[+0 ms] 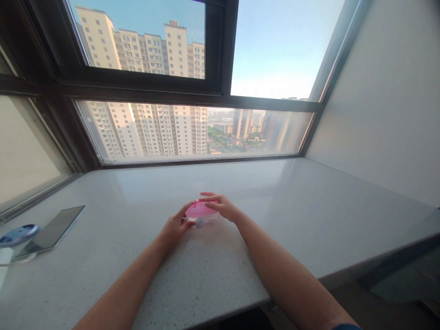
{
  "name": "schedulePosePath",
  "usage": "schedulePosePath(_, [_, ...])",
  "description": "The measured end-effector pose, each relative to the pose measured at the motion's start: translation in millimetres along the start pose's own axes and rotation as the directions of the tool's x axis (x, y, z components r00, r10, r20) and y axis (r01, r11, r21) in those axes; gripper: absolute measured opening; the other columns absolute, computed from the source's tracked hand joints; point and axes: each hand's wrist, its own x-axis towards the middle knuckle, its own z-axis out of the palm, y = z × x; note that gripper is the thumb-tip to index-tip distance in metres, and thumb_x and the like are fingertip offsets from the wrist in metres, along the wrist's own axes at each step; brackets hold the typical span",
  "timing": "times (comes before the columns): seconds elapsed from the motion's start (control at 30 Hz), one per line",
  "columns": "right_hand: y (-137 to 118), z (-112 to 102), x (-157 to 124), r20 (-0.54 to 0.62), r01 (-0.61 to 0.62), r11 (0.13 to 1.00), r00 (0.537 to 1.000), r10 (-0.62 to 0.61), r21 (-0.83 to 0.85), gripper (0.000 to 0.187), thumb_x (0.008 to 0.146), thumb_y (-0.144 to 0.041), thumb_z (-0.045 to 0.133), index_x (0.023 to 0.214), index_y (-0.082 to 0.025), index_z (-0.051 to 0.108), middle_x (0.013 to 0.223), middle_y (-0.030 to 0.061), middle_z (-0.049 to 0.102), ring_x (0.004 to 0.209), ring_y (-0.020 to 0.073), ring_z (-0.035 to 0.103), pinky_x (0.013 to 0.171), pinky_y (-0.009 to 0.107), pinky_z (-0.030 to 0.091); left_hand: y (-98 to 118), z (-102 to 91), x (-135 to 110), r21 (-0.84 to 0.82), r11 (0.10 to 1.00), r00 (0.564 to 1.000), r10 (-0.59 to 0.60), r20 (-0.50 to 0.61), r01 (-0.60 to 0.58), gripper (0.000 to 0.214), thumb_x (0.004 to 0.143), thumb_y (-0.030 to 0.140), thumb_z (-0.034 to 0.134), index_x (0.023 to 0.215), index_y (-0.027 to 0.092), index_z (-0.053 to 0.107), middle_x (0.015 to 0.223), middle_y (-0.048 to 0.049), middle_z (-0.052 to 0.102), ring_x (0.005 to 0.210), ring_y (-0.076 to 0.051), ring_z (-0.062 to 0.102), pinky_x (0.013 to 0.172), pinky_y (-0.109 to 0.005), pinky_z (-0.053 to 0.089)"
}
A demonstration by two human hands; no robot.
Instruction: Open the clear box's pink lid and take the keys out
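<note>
A small clear round container with a pink lid (200, 211) sits on the white speckled counter (295, 215), in the middle and near the front. My left hand (175, 225) grips its left side, thumb and fingers curled round the rim. My right hand (222, 205) rests on the lid's right edge, fingers bent over the top. What is inside the container is too small to make out.
A dark phone (51, 231) lies flat at the left, beside a blue round object (19, 233) and a white thing at the edge. A wide window (192, 130) runs behind the counter. A white wall (385, 105) closes the right side; the counter's front edge drops off at lower right.
</note>
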Motion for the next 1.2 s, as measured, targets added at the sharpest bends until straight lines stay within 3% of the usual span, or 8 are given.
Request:
schedulePosePath(0.13, [-4, -3, -2, 0.077, 0.039, 0.986, 0.997, -0.027, -0.162, 0.04, 0.076, -0.047, 0.057, 0.107, -0.023, 0.064, 0.134, 0.0085, 0.041, 0.119, 0.0232, 0.042, 0.096, 0.036, 0.035, -5, 0.5, 2, -0.015, 1.0, 1.0, -0.005, 0.005, 0.005, 0.061, 0.074, 0.033, 0.054, 0.132, 0.025, 0.037, 0.07, 0.0044, 0.051, 0.056, -0.01, 0.047, 0.058, -0.02, 0.039])
schedulePosePath(0.37, [4, 1, -4, 0.077, 0.134, 0.933, 0.99, -0.114, -0.334, 0.065, 0.056, -0.045, 0.075, 0.115, -0.024, 0.059, 0.139, 0.0102, 0.032, 0.122, 0.026, 0.038, 0.097, 0.035, 0.035, -9, -0.8, 3, 0.012, 0.999, 0.999, -0.039, 0.01, 0.039, 0.062, 0.075, 0.034, 0.054, 0.133, 0.025, 0.035, 0.075, 0.0033, 0.054, 0.057, -0.01, 0.05, 0.061, -0.021, 0.041])
schedulePosePath(0.73, [6, 6, -2, 0.051, 0.195, 0.865, 0.98, -0.193, -0.462, 0.063, 0.059, -0.044, 0.074, 0.117, -0.025, 0.058, 0.114, 0.0081, 0.053, 0.101, 0.0211, 0.053, 0.088, 0.033, 0.04, -9, -2.7, 7, 0.039, 0.999, 0.999, -0.034, 0.024, 0.033, 0.063, 0.075, 0.035, 0.053, 0.134, 0.026, 0.032, 0.069, 0.0047, 0.052, 0.056, -0.01, 0.048, 0.057, -0.02, 0.039])
schedulePosePath(0.93, [7, 9, -2, 0.038, 0.202, 0.801, 0.975, -0.218, -0.563, 0.062, 0.06, -0.038, 0.074, 0.118, -0.029, 0.056, 0.113, 0.0062, 0.053, 0.097, 0.0202, 0.054, 0.088, 0.033, 0.039, -14, -4.9, 10, 0.103, 0.995, 1.0, -0.013, 0.027, 0.01, 0.064, 0.075, 0.037, 0.053, 0.135, 0.025, 0.031, 0.068, 0.0044, 0.054, 0.059, -0.012, 0.05, 0.061, -0.022, 0.04])
schedulePosePath(1.2, [6, 5, -1, 0.111, 0.233, 0.765, 0.972, -0.209, -0.6, 0.067, 0.06, -0.038, 0.074, 0.123, -0.029, 0.051, 0.116, 0.006, 0.05, 0.1, 0.0208, 0.052, 0.088, 0.032, 0.039, -14, -6.3, 8, 0.132, 0.991, 1.0, -0.007, 0.012, 0.006, 0.068, 0.078, 0.039, 0.049, 0.139, 0.024, 0.022, 0.064, 0.0056, 0.051, 0.057, -0.012, 0.052, 0.062, -0.024, 0.043])
